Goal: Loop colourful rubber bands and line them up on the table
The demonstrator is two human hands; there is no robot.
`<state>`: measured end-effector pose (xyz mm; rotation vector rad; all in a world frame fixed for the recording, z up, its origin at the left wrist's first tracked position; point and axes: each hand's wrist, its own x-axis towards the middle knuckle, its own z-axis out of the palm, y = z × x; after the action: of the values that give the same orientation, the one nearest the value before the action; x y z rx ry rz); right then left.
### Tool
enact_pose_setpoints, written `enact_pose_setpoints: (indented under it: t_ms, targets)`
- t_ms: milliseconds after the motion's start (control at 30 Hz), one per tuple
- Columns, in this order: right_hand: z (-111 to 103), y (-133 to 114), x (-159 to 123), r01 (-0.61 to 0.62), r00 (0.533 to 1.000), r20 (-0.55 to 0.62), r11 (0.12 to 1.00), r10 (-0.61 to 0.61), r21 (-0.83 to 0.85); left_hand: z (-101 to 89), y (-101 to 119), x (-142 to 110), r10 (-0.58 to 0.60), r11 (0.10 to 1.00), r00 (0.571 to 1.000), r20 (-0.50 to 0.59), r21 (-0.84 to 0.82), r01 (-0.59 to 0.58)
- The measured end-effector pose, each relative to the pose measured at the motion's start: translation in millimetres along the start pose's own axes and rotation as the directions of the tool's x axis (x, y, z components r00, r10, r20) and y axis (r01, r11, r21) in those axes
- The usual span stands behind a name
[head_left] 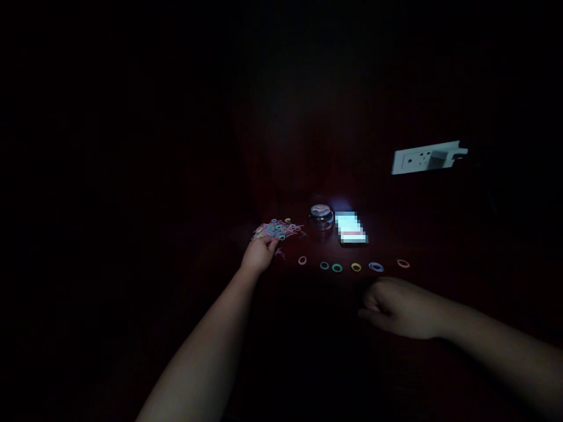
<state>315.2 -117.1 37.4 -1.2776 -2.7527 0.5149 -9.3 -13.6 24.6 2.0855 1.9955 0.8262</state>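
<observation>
At the near edge of a pile of small coloured hair ties is my left hand, its fingers pinched together. Whatever lies between them is too small and dark to make out. My right hand is curled closed above the table, just nearer than a row of loose hair ties; shadow hides the inside of its fingers. That row has a pink tie, a blue tie, a green tie, a yellow tie, purple ties and an orange tie.
Behind the row stand a small round clear jar with a lid and a phone with a lit, blurred screen. A white power socket strip with a plug is at the right. Most of the surroundings are dark.
</observation>
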Motion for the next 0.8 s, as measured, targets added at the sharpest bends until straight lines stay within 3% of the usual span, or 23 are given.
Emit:
enact_pose_setpoints:
  t_ms: [233,567,800]
  targets:
    - [0.7,0.9,0.0,-0.010,1.000,0.004,1.000,0.010,0.001,-2.6,-0.4,-0.6,0.000,1.000,0.999,-0.034,-0.008,0.000]
    - [0.5,0.6,0.7,-0.011,1.000,0.004,1.000,0.011,0.008,5.4,-5.4,-0.4,0.044,0.998,0.975,0.219,0.039,-0.054]
    - [-1.7,-1.9,-2.5,-0.001,1.000,0.003,1.000,0.001,0.022,3.1,-1.8,-2.3,0.055,0.994,0.981,0.186,0.080,-0.071]
